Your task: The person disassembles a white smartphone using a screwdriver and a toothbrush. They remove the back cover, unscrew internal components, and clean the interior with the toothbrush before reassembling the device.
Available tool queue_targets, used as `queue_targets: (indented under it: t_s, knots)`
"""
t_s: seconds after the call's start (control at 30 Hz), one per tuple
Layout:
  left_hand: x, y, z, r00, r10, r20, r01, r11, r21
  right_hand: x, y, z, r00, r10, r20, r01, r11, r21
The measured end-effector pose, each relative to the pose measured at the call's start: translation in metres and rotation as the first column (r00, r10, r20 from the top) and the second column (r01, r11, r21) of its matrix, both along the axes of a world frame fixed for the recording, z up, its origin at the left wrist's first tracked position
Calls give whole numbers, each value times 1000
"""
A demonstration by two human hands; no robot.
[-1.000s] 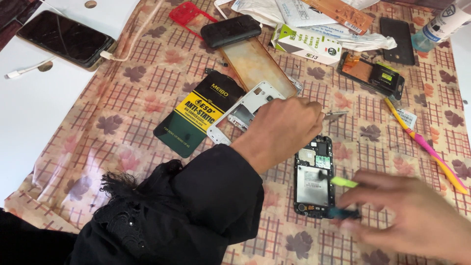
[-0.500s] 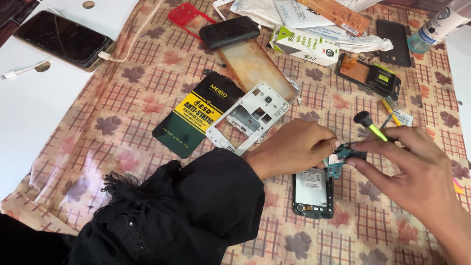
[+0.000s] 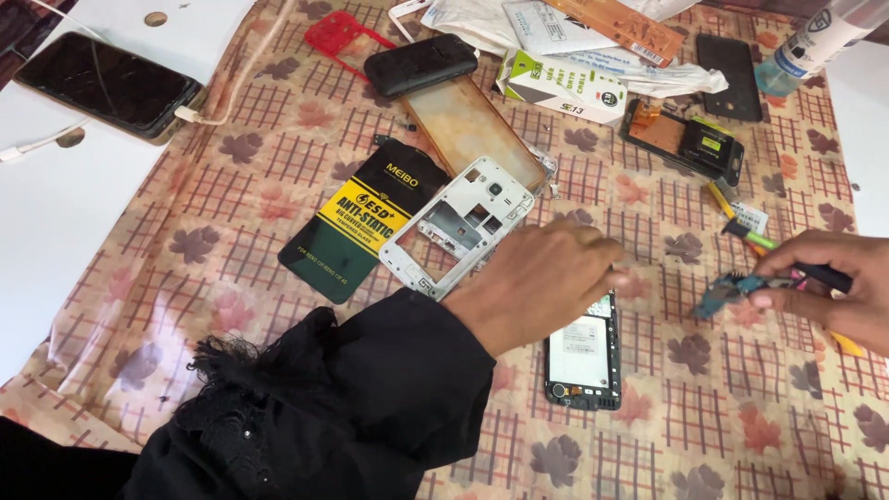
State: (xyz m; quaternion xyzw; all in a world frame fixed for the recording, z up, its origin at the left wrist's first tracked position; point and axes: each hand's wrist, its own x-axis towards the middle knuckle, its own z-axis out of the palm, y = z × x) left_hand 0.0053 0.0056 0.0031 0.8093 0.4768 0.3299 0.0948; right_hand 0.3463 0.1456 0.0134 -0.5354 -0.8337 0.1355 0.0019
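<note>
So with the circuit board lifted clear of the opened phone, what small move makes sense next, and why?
Probably set the small circuit board down on a bare patch of the patterned cloth to the right of the opened phone. The right hand holds the board in the air together with a tool, while the left hand rests over the phone's top edge, so neither is free.

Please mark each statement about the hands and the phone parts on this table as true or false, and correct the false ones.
1. The right hand holds a small circuit board. True.
2. The opened phone lies under the white frame. False: they lie apart; the phone is right of the frame.
3. The left hand is above the opened phone. True.
4. The red frame is in the right hand. False: it lies at the table's far edge.
</note>
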Motion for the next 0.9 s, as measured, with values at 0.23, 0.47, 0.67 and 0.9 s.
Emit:
queue_targets:
  t_s: [0.23,0.47,0.67,0.9]
  knots:
    - [-4,-6,-11,977,83,-197,-86,996,-8,-5,29,-2,861,-32,508,124,981,-149]
    - [-5,-9,-6,956,28,-291,-79,983,-165,-10,17,3,952,1,306,-63,980,191]
    - [-5,-12,-3,946,30,-324,-79,987,-139,-35,1,0,933,187,308,-304,866,396]
    - [-4,-13,-1,948,24,-318,-79,984,-163,-43,0,6,969,179,170,-223,931,290]
